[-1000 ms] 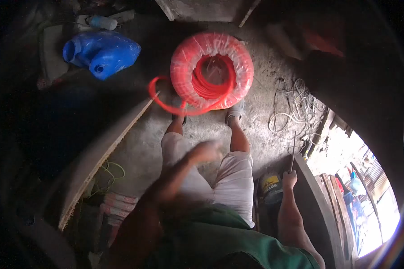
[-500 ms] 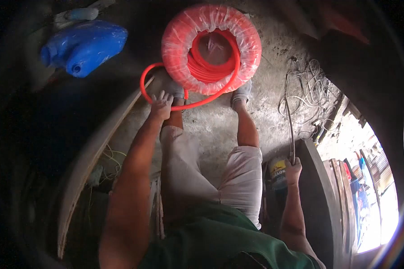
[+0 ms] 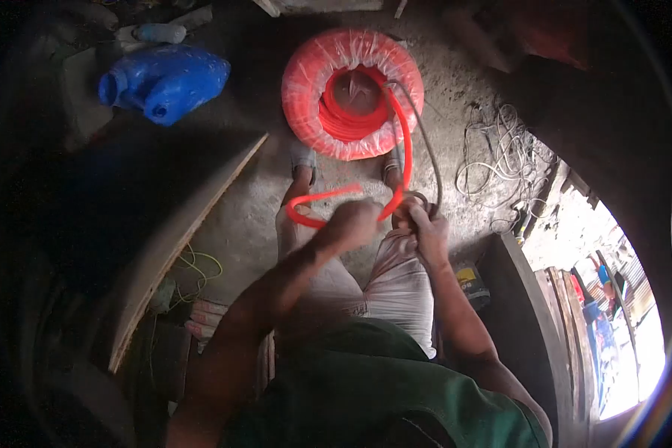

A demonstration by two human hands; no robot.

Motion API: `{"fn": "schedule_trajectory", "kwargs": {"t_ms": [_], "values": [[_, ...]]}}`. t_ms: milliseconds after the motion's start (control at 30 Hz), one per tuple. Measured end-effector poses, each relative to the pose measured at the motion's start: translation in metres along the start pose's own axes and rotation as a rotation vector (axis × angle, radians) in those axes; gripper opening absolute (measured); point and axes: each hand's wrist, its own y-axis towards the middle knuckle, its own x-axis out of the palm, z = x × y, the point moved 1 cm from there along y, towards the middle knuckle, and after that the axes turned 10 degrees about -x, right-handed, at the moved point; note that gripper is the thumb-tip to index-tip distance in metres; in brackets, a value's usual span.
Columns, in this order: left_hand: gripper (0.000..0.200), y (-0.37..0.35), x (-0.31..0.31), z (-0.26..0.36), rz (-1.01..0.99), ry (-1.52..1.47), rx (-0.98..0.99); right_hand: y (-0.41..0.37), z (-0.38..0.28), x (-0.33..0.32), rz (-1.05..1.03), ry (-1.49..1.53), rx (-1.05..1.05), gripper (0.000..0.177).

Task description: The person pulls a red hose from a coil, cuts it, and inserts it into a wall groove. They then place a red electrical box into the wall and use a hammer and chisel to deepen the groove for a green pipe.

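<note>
A coil of red-orange hose [image 3: 355, 149], wrapped in clear plastic, lies on the floor in front of my feet. One loose length of red hose [image 3: 406, 142] runs from its centre towards me and bends round to a free end on the left. My left hand [image 3: 355, 224], blurred by motion, is closed around this loose length. My right hand [image 3: 431, 233] is closed on a thin dark flexible cord [image 3: 433, 153], just right of the hose. The cord arches up to the coil's inner edge. My hands are close together above my knees.
A blue plastic jug [image 3: 175, 78] lies at the upper left, near a clear bottle [image 3: 159, 33]. Tangled pale cable [image 3: 500, 168] is on the floor at right. A wooden board edge [image 3: 194, 243] slants along the left. A dark tub with a yellow label [image 3: 468, 282] stands at right.
My left hand has moved right and towards me, drawing the loose hose along. My right hand has come inward and up with the cord, which now arches over the coil.
</note>
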Motion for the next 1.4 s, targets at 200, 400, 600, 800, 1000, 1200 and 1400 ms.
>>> {"fn": "schedule_trajectory", "kwargs": {"t_ms": [200,400,600,800,1000,1200,1400], "values": [[0.035,-0.044,0.002,0.026,0.202,-0.029,-0.016,0.026,0.014,0.017,-0.027,-0.252,-0.027,0.022],[0.037,-0.086,-0.024,0.047,0.352,-0.090,0.096,0.069,0.054,-0.006,0.108,0.219,-0.073,0.005],[0.040,-0.150,-0.059,0.005,0.415,-0.136,-0.043,0.063,-0.034,-0.004,0.002,0.293,-0.111,0.009],[0.039,-0.131,-0.080,0.072,0.374,-0.011,0.018,-0.054,-0.122,0.056,-0.456,-0.284,-0.605,0.023],[0.043,-0.136,-0.073,0.054,0.507,-0.125,0.036,-0.005,-0.127,0.054,-0.661,-0.841,-1.131,0.035],[0.031,-0.281,-0.072,-0.002,0.410,-0.399,-0.182,0.056,-0.169,-0.008,-0.451,-0.881,-1.262,0.028],[0.029,-0.317,-0.084,0.022,0.422,-0.630,-0.196,0.072,-0.195,-0.058,-0.115,-0.669,-0.950,0.022]]}}
